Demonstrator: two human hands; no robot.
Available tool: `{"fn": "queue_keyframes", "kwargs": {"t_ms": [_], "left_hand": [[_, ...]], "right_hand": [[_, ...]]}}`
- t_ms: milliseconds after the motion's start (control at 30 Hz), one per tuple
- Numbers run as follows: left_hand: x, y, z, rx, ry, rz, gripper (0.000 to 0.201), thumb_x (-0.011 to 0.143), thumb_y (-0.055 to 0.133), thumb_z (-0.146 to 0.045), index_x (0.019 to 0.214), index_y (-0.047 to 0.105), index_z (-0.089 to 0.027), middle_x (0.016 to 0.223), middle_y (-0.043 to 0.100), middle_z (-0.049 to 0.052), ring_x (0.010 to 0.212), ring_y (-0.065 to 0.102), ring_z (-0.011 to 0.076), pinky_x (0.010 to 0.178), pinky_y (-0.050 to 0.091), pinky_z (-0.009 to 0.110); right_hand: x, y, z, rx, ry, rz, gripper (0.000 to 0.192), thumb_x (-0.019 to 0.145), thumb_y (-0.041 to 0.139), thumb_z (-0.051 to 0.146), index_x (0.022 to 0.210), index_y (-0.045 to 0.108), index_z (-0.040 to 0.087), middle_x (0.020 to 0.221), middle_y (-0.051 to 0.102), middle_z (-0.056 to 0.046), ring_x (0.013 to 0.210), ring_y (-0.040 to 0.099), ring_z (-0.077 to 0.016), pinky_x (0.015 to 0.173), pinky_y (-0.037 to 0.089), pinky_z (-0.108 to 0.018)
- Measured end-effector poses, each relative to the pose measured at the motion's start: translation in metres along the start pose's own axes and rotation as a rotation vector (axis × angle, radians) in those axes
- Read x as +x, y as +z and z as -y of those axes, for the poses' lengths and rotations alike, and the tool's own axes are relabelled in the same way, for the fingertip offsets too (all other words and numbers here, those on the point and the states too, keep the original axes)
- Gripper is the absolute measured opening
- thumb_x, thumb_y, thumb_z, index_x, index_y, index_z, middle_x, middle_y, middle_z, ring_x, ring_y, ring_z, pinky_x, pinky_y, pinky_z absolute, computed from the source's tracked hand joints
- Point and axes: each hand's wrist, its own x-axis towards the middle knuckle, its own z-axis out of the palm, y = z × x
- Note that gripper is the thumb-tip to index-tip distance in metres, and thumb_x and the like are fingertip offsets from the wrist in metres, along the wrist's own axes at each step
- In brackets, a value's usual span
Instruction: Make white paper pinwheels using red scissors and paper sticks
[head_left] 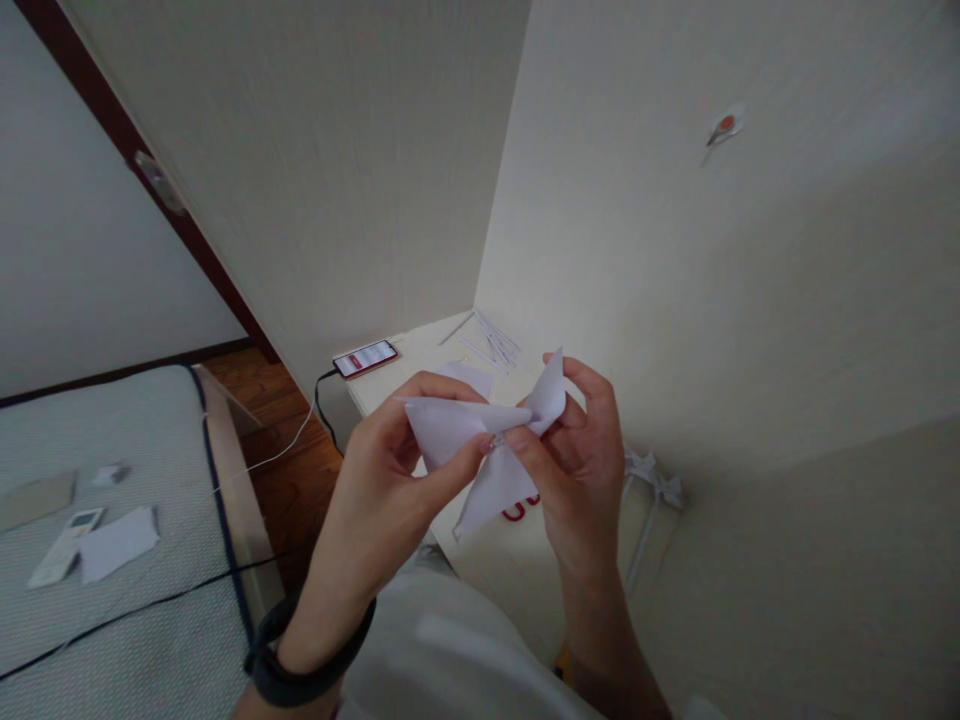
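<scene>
A white sheet of paper [450, 430], folded into pointed flaps, is held up between both hands above a small white table [480, 570]. My left hand [409, 460] pinches its left side, thumb near the centre. My right hand [577, 460] grips the right side, its thumb pressed at the middle and its fingers behind an upright flap. Both thumbs nearly meet at the centre, where a small clear or shiny bit shows, too small to make out. Below the paper, a red curved item [514, 512] is partly hidden.
On the table lie a charging phone [366, 358] and several thin white sticks [491, 340]. A white paper pinwheel-like piece on a stick [654, 478] leans by the right wall. The bed [112, 420] at left holds a remote [66, 548] and paper scraps [120, 540]. Cables run across.
</scene>
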Motion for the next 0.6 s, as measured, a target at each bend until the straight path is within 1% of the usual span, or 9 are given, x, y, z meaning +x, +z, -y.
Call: {"fn": "queue_keyframes", "kwargs": {"t_ms": [167, 333, 400, 500, 600], "left_hand": [[0.0005, -0.0003, 0.0004, -0.008, 0.03, 0.011, 0.017, 0.073, 0.08, -0.024, 0.084, 0.068, -0.025, 0.086, 0.066, 0.0, 0.084, 0.064, 0.02, 0.062, 0.05, 0.024], [0.0012, -0.0002, 0.0003, -0.009, 0.037, 0.028, 0.018, 0.073, 0.081, -0.024, 0.087, 0.069, -0.023, 0.088, 0.068, 0.001, 0.087, 0.065, 0.0215, 0.066, 0.051, 0.025], [-0.0002, 0.0014, -0.0006, -0.021, 0.043, 0.011, 0.019, 0.073, 0.081, -0.023, 0.088, 0.07, -0.023, 0.09, 0.068, 0.002, 0.088, 0.065, 0.0214, 0.066, 0.051, 0.025], [-0.0034, 0.0042, -0.0022, -0.041, 0.051, -0.045, 0.017, 0.075, 0.079, -0.02, 0.089, 0.07, -0.023, 0.095, 0.068, 0.001, 0.088, 0.065, 0.0194, 0.066, 0.05, 0.024], [-0.0054, 0.0051, -0.0025, -0.067, 0.035, -0.042, 0.019, 0.075, 0.079, -0.019, 0.091, 0.07, -0.024, 0.095, 0.067, 0.001, 0.084, 0.063, 0.0176, 0.067, 0.049, 0.024]], "right_hand": [[-0.0008, 0.0014, 0.0021, 0.007, -0.008, -0.016, 0.046, 0.081, 0.071, 0.02, 0.119, 0.047, 0.034, 0.094, 0.066, 0.0, 0.082, 0.068, -0.0178, 0.068, 0.059, -0.03], [-0.002, 0.003, 0.0047, -0.03, -0.017, -0.023, 0.044, 0.083, 0.07, 0.022, 0.118, 0.046, 0.035, 0.093, 0.066, 0.0, 0.079, 0.068, -0.0184, 0.059, 0.058, -0.029], [-0.0024, 0.0033, 0.005, -0.04, -0.012, -0.022, 0.043, 0.084, 0.07, 0.024, 0.117, 0.045, 0.034, 0.094, 0.066, -0.001, 0.08, 0.068, -0.0191, 0.058, 0.058, -0.029], [-0.0028, 0.0031, 0.0041, -0.045, -0.042, -0.021, 0.042, 0.084, 0.07, 0.023, 0.117, 0.045, 0.034, 0.097, 0.066, -0.001, 0.083, 0.069, -0.0198, 0.062, 0.061, -0.031], [-0.0036, 0.0027, 0.0034, -0.066, -0.087, -0.027, 0.043, 0.084, 0.069, 0.021, 0.117, 0.046, 0.034, 0.099, 0.067, -0.002, 0.086, 0.069, -0.0195, 0.07, 0.062, -0.033]]}}
